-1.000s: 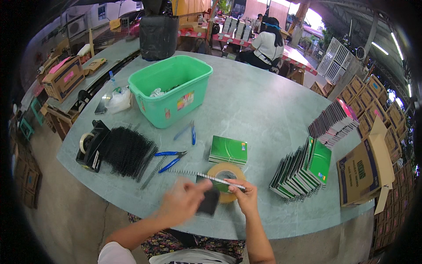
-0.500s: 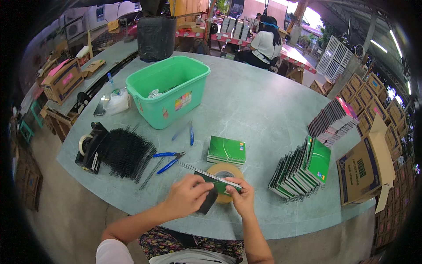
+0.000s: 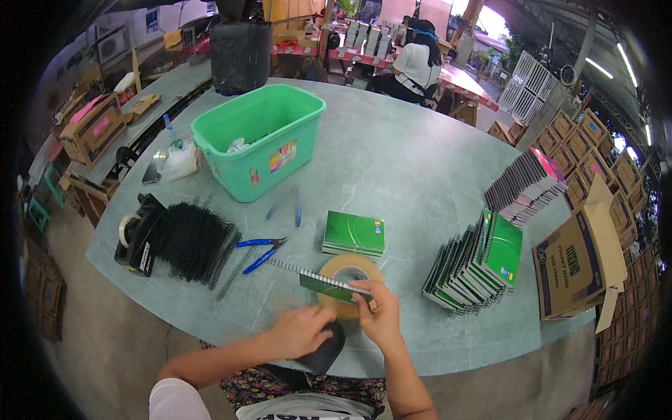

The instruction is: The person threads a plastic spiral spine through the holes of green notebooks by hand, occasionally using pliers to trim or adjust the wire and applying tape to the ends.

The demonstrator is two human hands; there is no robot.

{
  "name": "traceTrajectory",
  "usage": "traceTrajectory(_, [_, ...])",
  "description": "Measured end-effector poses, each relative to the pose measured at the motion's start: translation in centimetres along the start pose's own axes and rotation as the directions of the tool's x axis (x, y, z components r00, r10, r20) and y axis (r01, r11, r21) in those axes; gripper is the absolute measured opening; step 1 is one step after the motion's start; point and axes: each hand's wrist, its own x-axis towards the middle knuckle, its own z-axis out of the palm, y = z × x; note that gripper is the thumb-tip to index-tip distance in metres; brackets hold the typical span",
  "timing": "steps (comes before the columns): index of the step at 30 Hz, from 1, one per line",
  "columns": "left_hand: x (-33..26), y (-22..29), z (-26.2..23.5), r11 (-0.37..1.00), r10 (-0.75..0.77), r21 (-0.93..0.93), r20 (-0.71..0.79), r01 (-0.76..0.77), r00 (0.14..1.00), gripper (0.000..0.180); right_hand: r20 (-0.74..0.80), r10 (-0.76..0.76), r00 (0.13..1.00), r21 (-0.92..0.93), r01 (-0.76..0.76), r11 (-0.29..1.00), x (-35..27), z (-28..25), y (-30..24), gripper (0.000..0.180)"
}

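My right hand point(image 3: 379, 313) is closed on the right end of a small green pocket notebook point(image 3: 323, 287), tilted with its punched edge upward. A dark spiral coil point(image 3: 283, 265) runs along that edge and sticks out to the left. My left hand point(image 3: 299, 332) is below and left of the notebook, apart from it and smeared by motion. Beside its fingertips is a dark flat piece point(image 3: 326, 352) at the table's near edge; whether I grip it is unclear. Behind the notebook lies a roll of tan tape point(image 3: 327, 269). Blue-handled cutters point(image 3: 260, 253) rest near the coil's free end.
Green notebooks are stacked ahead point(image 3: 353, 232) and in a leaning row point(image 3: 470, 266) at right, near a pink-covered stack point(image 3: 526, 187) and an open carton point(image 3: 570, 269). At left are loose coils point(image 3: 192, 241), a tape dispenser point(image 3: 140, 238) and a green bin point(image 3: 262, 150). Someone sits beyond.
My left hand has moved down, away from the notebook, and the dark piece has shifted toward the near edge. My right hand still holds the notebook. The whole view has shifted slightly.
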Motion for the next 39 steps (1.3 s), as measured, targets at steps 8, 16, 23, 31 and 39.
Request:
traceTrajectory(8, [3.6,0.7,-4.6,0.921,0.301,0.337,-0.304,-0.194,0.904,0.021,-0.007,-0.139,0.990,-0.283,0.131,0.950,0.5,1.2,-1.4,0.025])
traceTrajectory(16, [4.3,0.3,-5.1,0.918,0.339,0.315,-0.312,-0.240,0.888,0.024,-0.029,-0.165,0.986,-0.317,0.148,0.937,0.2,1.1,-1.8,0.023])
traceTrajectory(23, [4.3,-1.0,-4.6,0.900,0.346,0.367,-0.273,-0.235,0.898,0.022,-0.032,0.028,0.999,-0.239,-0.035,0.970,-0.2,1.0,-1.8,0.023])
traceTrajectory(31, [4.2,-0.7,-4.4,0.834,0.435,0.488,-0.295,-0.257,0.851,0.023,-0.060,-0.045,0.997,-0.259,0.027,0.965,-0.5,1.3,-1.6,0.019])
traceTrajectory(39, [3.6,-1.1,-3.9,0.916,0.241,0.374,-0.228,-0.144,0.943,0.019,-0.090,-0.175,0.980,-0.281,0.143,0.949,-0.1,1.7,-1.5,0.019])
